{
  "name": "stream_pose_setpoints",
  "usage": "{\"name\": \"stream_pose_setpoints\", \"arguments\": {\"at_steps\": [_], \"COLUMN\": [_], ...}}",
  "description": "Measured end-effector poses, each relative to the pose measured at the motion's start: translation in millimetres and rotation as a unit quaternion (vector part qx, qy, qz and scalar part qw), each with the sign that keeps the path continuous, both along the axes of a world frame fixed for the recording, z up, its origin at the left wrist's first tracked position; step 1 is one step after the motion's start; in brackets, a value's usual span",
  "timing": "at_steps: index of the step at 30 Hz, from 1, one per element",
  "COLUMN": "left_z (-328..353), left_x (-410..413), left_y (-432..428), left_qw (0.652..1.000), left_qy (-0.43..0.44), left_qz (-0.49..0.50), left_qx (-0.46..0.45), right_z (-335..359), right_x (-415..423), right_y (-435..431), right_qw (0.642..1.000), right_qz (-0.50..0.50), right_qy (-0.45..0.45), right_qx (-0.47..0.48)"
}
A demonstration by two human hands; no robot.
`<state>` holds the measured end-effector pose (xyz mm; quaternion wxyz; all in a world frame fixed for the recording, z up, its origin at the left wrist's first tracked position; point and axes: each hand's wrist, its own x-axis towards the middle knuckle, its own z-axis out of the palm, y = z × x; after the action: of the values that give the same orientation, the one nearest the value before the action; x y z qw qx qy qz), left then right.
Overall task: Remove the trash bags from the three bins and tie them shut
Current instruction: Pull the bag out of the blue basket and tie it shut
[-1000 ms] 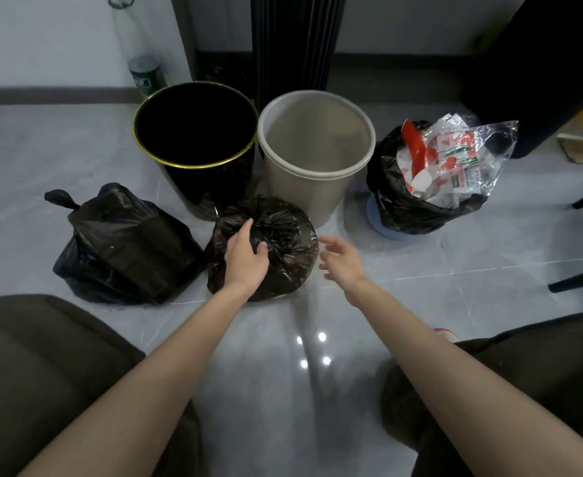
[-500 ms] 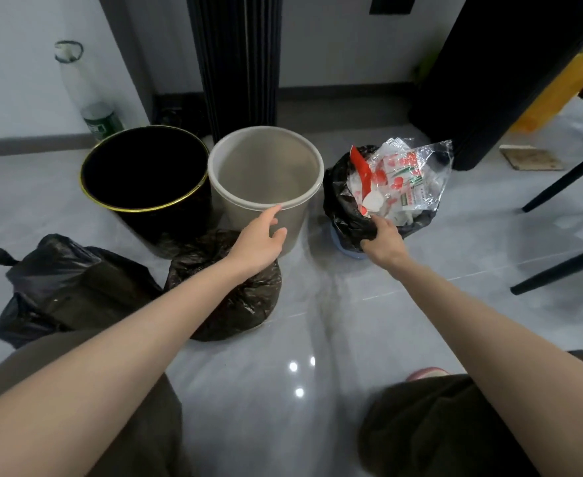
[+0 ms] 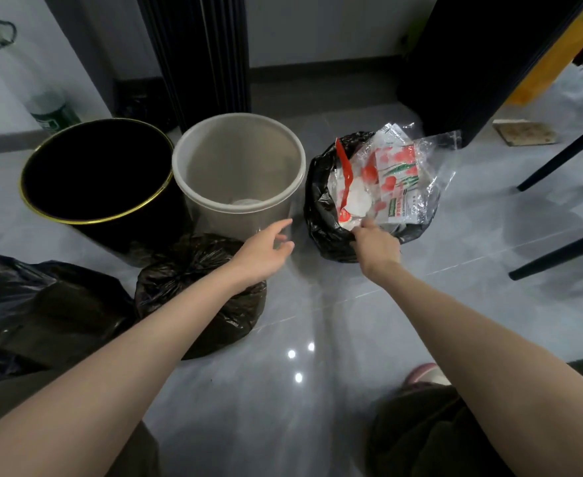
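One trash bag [image 3: 321,208] is gripped at its near rim by the right hand [image 3: 376,247]; left hand [image 3: 266,254] hovers open.

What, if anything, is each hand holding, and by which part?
The right hand grips the full black trash bag by its near rim; the left hand holds nothing.
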<state>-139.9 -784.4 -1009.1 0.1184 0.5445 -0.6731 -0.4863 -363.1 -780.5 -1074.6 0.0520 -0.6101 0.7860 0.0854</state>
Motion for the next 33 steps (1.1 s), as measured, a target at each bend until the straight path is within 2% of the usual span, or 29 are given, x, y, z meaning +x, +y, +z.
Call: {"name": "stream_pose_setpoints", "arguments": {"at_steps": [8, 14, 18, 22, 28, 33], "left_z": [16.1, 24.3, 21.7, 17.3, -4.0, -4.2], "left_x": [11.3, 24.9, 38.3, 54.2, 72.7, 68.0], "left_y": [18.7, 54.8, 84.5, 110.0, 139.0, 148.8], "left_qw": [0.999, 1.0, 1.0, 0.994, 0.968, 0.96], "left_qy": [0.019, 0.011, -0.023, -0.088, -0.194, -0.2], "left_qz": [0.027, 0.015, 0.001, -0.068, -0.159, -0.168], "left_qx": [0.011, 0.018, 0.006, -0.015, -0.027, -0.101], "right_z": [17.8, 40.1, 44.6, 48.4, 58.4, 76.7], "right_x": [39.9, 71.8, 91.4, 103.2, 102.2, 84.2], "right_y": [37.3, 106.5, 149.6, 179.3, 198.6, 186.6], "right_qw": [0.995, 0.972, 0.95, 0.929, 0.908, 0.945], "right_qz": [0.081, 0.202, 0.274, 0.319, 0.352, 0.237], "right_qy": [0.033, -0.03, -0.049, -0.052, -0.064, -0.188], "right_qx": [0.053, 0.115, 0.145, 0.18, 0.217, 0.12]}}
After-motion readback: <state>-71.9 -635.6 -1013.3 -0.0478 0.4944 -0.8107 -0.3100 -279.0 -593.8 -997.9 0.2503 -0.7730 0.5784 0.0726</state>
